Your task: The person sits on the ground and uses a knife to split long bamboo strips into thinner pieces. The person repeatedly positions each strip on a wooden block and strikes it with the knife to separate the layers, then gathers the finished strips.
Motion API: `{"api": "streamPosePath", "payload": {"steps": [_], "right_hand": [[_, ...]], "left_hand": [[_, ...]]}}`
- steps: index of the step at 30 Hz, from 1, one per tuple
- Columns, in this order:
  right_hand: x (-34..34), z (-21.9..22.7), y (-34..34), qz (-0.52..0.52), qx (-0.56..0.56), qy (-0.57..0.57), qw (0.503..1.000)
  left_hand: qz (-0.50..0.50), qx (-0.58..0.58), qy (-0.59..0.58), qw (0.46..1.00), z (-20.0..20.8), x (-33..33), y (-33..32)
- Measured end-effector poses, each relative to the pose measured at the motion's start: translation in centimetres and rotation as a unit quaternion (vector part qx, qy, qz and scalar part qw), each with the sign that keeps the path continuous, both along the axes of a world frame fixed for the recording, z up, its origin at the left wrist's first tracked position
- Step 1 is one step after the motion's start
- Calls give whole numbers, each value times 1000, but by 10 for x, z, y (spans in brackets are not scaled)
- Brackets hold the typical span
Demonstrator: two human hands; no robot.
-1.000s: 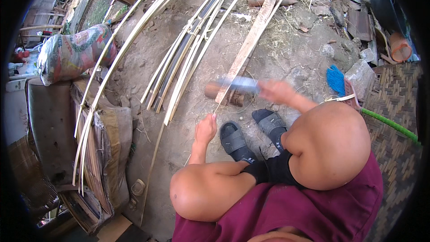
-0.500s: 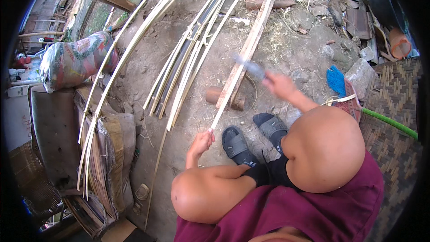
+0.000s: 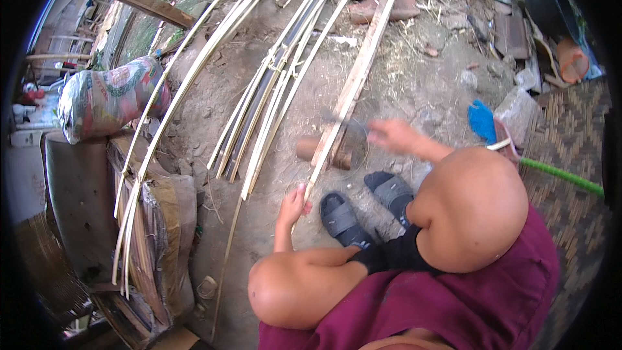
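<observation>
My left hand [image 3: 293, 207] is closed around the near end of a long, pale bamboo strip [image 3: 369, 68]. The strip runs away from me along a narrow wooden board [image 3: 350, 87], whose near end rests on a short brown block [image 3: 313, 148]. My right hand [image 3: 394, 136], fingers curled, grips what looks like a knife [image 3: 352, 128]. Its blade is smeared by motion and lies over the strip and board, a little beyond the block. Whether it touches the strip, I cannot tell.
Tied bamboo strips [image 3: 262, 100] lie left of the board; longer ones [image 3: 184, 81] arch over a worn padded seat [image 3: 146, 233]. Beyond it sits a stuffed sack [image 3: 113, 97]. At right are a woven mat [image 3: 570, 136] and a green-handled tool [image 3: 560, 176]. My sandalled feet [image 3: 343, 214] are near the block.
My right hand and the knife have moved nearer to me along the strip, down and slightly left. My left hand still grips the strip's near end, with more strip showing below it.
</observation>
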State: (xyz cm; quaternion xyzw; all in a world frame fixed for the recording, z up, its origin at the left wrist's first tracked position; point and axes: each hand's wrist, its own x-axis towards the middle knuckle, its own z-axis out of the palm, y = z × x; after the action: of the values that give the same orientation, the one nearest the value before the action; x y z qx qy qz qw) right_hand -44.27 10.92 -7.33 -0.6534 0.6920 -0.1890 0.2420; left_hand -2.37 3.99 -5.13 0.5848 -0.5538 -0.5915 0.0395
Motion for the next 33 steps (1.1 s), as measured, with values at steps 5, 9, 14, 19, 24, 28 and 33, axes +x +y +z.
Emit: {"api": "streamPosePath", "payload": {"steps": [5, 9, 14, 19, 24, 28, 33], "right_hand": [[-38, 5, -7, -137, 71, -88, 984], [-35, 6, -13, -112, 15, -7, 994], [-47, 22, -26, -84, 74, 32, 993], [-78, -6, -23, -187, -34, 42, 981], [-84, -11, -11, -139, -12, 32, 990], [-156, -10, -12, -410, -31, 10, 911], [-125, 9, -17, -384, -112, -58, 915]], "left_hand": [[-53, -69, 7, 996, -20, 43, 11], [-6, 11, -5, 1000, 2, 31, 11], [-39, -85, 15, 996, -9, 35, 10], [-74, -123, -9, 990, -7, 76, 25], [-11, -128, -71, 989, 6, 114, 42], [-53, -264, -133, 954, 32, 99, 50], [-67, -184, -69, 978, 27, 51, 25]]}}
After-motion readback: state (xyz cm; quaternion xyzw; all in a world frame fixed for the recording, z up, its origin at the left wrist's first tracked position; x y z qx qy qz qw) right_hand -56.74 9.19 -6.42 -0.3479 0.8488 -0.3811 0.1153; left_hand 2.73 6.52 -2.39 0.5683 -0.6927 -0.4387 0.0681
